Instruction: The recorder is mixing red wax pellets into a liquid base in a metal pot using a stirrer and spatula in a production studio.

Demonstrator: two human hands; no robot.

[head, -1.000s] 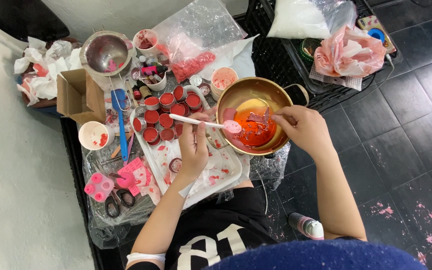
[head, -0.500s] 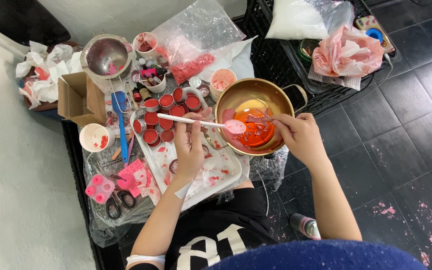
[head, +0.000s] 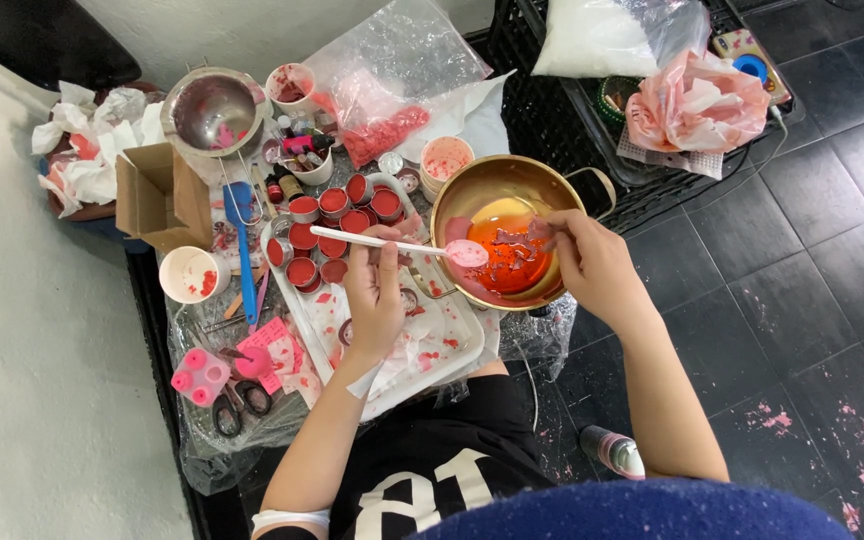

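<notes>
gold metal bowl (head: 472,195) with orange-red melted liquid (head: 512,255), sitting at the right edge of the cluttered work surface, partly overlapping the white tray (head: 452,345). small handle at the bowl's upper right.

white spatula (head: 392,243) lying almost level across the frame, long axis left to right, pink blade end over the bowl's left rim, handle end running back over the tins. pinched in the left hand (head: 374,295), fingers curled closed around the middle of the handle, palm down over the tray. blade just at the liquid's left edge, so bowl lies to the right of this hand.

right hand (head: 592,265) at the bowl's right rim, fingertips drawn together over the liquid, apparently pinching something small and pale; what exactly, cannot tell. nearer of the two hands to the liquid's middle, with the bowl to its left.

outward: cluster of small round tins (head: 337,225) filled with red, on the tray's far end, just left of the bowl. blue-handled tool (head: 242,250) beside the tray. steel pot (head: 210,110) farther back, open cardboard box (head: 157,195) to its left, white paper cup (head: 190,275) near it. pink moulds (head: 200,375) and scissors (head: 237,400) at the near left corner. clear plastic bag (head: 392,90) with red pieces behind the tins. black crate (head: 552,110) beyond the bowl, holding a white bag and pink crumpled wrap (head: 697,100).
</notes>
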